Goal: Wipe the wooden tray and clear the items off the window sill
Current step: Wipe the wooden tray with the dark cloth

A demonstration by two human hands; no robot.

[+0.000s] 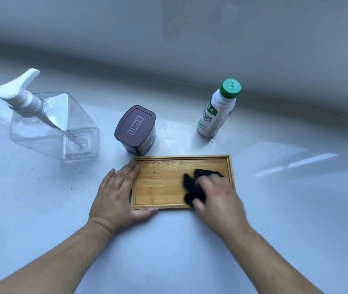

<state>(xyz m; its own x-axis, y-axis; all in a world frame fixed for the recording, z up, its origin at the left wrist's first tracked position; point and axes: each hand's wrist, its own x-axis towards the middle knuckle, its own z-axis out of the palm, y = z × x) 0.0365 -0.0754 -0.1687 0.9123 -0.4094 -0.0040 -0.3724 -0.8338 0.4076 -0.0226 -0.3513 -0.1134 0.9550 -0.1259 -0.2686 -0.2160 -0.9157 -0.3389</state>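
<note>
A shallow wooden tray (162, 181) lies flat on the pale window sill (41, 198) in front of me. My left hand (118, 196) grips its left end, fingers flat along the edge and thumb against the near rim. My right hand (217, 198) presses a crumpled black cloth (192, 185) onto the right half of the tray; the hand is blurred. Behind the tray stand a clear pump bottle (52, 124) at the left, a brown Hershey's tin (136, 130) in the middle and a white bottle with a green cap (217, 111) at the right.
The sill meets a grey window frame (190, 49) along the back. The tin stands close to the tray's far left corner. Bright reflections lie on the sill at the right.
</note>
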